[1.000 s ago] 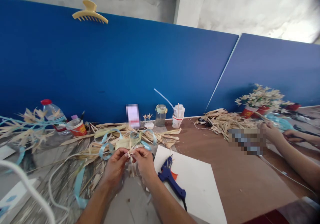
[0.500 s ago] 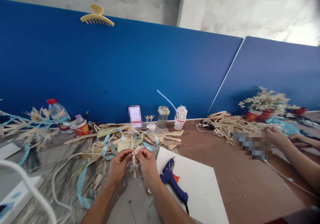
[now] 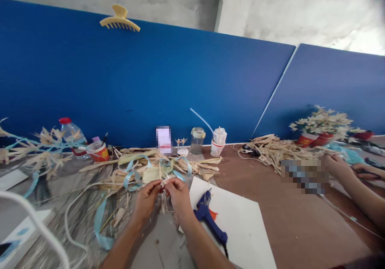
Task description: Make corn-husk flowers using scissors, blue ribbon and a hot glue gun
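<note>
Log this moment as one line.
left hand: pinching pale dried-leaf piece | right hand: pinching same piece | blue glue gun: lying on white sheet

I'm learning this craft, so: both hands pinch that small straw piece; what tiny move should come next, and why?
Probably hold the straw piece with the left hand alone and free the right hand for the glue gun. Both hands pinch the piece, and the gun lies unheld on the white sheet beside the right hand.
</note>
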The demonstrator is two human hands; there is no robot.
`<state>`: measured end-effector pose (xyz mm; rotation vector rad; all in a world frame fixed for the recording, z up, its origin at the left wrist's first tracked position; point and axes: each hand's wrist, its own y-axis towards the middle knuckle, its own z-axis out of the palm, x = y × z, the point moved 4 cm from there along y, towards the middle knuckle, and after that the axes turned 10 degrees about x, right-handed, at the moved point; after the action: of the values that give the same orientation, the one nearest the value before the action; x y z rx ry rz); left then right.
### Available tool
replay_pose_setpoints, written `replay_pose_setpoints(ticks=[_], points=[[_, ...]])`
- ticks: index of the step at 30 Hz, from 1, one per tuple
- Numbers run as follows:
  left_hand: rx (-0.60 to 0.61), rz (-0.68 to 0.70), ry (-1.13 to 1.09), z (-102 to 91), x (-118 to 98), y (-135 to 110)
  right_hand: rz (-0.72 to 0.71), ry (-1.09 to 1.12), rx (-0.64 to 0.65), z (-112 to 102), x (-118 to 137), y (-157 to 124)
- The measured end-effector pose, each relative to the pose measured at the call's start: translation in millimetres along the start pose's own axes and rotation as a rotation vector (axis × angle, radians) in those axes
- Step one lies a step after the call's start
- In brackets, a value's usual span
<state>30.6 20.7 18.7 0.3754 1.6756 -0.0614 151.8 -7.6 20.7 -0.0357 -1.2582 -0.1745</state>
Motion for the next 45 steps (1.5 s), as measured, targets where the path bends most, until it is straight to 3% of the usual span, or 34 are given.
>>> replay_pose_setpoints(ticks=[5,13,18,23,28,35,45], points=[[0.056,0.006,0.073,1.9,-0.7,-0.1,-0.011,-0.05,0.001,-2.3,-1.3,2.5],[0.036,0.041,0.071,3.4,0.5,-2.2,-0.011,-0.04,0.01,-1.5,3.7,1.7],[0.066,0.04,-0.092,4.9,3.1,-2.4,0.016,-0.001,0.019,-0.6,6.2,2.3],[0.142,-0.056,-0.44,11.4,9.1,-2.9,0.017,0.006,0.026,-4.4,3.8,6.1],[0.245,-0.106,-0.673,17.1,-1.4,-6.3,0.012,-0.011,0.079,-7.4,6.6,7.5],[0.341,-0.162,-0.69,13.0,-6.8,-10.4,-0.009,-0.085,0.135,-10.2,17.8,5.9],[0.242,-0.178,-0.596,13.0,3.8,-7.6,-0.011,-0.1,0.124,-14.9,18.6,7.4]])
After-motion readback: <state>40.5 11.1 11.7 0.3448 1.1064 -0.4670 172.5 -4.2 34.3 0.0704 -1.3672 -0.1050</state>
